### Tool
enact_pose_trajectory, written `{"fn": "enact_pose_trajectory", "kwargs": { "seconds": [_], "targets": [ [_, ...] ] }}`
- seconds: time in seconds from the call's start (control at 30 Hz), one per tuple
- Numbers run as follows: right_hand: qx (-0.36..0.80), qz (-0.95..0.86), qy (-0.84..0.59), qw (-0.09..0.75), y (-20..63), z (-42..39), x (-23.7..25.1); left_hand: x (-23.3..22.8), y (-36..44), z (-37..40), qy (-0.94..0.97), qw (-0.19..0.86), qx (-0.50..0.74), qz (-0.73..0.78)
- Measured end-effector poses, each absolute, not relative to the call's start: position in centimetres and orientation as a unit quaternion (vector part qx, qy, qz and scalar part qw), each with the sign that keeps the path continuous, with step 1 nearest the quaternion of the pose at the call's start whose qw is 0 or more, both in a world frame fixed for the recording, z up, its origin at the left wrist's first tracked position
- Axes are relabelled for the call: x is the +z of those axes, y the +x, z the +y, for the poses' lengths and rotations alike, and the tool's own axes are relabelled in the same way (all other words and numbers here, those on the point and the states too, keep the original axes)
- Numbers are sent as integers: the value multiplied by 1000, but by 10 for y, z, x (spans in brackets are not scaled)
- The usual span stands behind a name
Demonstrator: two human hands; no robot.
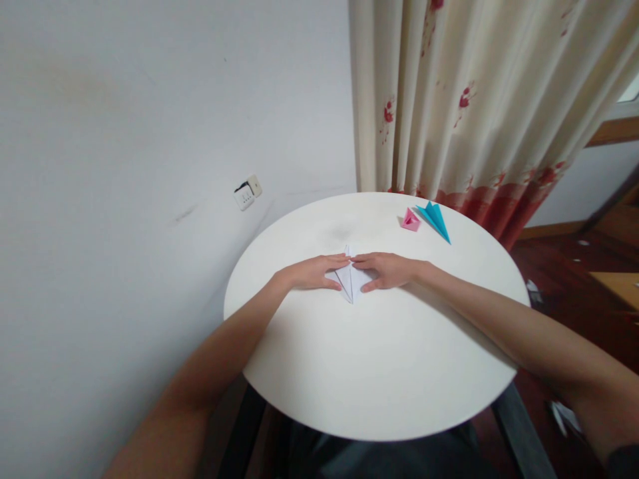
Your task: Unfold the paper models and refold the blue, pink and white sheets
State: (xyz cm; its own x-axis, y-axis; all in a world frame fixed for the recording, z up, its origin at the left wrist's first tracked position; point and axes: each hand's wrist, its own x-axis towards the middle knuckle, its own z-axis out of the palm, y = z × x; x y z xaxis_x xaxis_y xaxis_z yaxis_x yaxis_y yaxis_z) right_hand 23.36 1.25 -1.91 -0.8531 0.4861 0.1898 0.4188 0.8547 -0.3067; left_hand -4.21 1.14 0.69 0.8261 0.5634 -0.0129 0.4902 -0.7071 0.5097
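A folded piece of white paper (352,283) lies on the round white table (374,359), its narrow point towards me and a thin tip at the far end. My left hand (314,271) rests on the paper's left side, fingers stretched out over its upper part and thumb apart lower down. From the right, my right hand (384,269) presses flat on the other side in much the same way, thumb near the lower right edge. The fingertips of both hands nearly meet above the middle crease. Parts of the paper's side corners are hidden under the hands.
At the table's far right sit a pink folded paper piece (410,220) and a blue paper plane (435,220). A wall (150,133) with a socket adapter (244,197) stands close on the left. A patterned curtain (449,100) hangs behind the table.
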Motion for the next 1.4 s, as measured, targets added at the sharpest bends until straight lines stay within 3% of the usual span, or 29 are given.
{"fn": "enact_pose_trajectory", "kwargs": {
  "seconds": [0.43, 0.73, 1.03, 1.23, 1.4],
  "targets": [
    [64, -945, -276, 164, 234, 17, -25, -10, -22, 13, 899, 124, 202, 369],
    [31, -941, -313, 122, 235, 13, -17, 13, -11, -21, 949, 87, 40, 302],
    [-9, -930, -356, 92, 233, 6, -10, 9, -3, -22, 937, 11, -8, 349],
    [42, -930, -329, 158, 237, 16, -19, 1, -7, -10, 915, 43, 62, 397],
    [114, -931, -251, 239, 245, 33, -31, 2, -15, -2, 879, 159, 174, 414]
  ]
}}
